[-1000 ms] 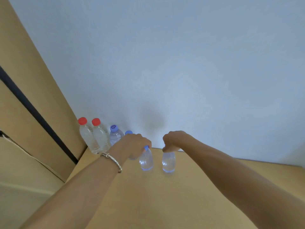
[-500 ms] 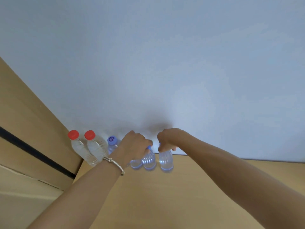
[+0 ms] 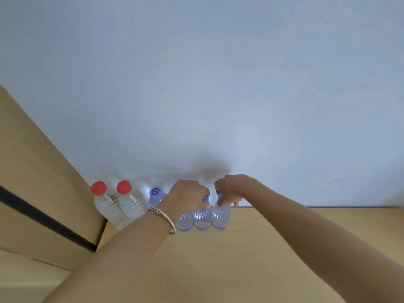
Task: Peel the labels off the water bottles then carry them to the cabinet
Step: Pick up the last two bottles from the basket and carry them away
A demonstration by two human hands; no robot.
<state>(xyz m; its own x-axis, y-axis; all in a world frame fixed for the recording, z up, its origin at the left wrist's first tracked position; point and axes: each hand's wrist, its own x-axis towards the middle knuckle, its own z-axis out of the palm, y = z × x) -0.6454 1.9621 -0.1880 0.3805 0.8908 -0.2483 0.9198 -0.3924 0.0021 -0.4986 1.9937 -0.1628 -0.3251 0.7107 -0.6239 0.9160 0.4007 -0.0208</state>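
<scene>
Several clear, label-free water bottles stand in a row on the wooden cabinet top (image 3: 251,248) against the wall. Two red-capped bottles (image 3: 109,206) (image 3: 131,204) are at the left, then a blue-capped bottle (image 3: 155,193), then another (image 3: 185,220) mostly hidden behind my wrist. My left hand (image 3: 188,197) grips the blue cap of a small bottle (image 3: 202,217). My right hand (image 3: 229,189) pinches the cap of the neighbouring bottle (image 3: 221,215). Both bottles stand on the surface.
A pale wall (image 3: 218,95) rises directly behind the bottles. A wooden side panel (image 3: 32,171) with a black strip (image 3: 43,221) stands at the left. Bare cabinet top extends to the right and toward me.
Both hands have pushed their bottles back toward the wall and to the left, closing them up against the row. The view has tilted slightly.
</scene>
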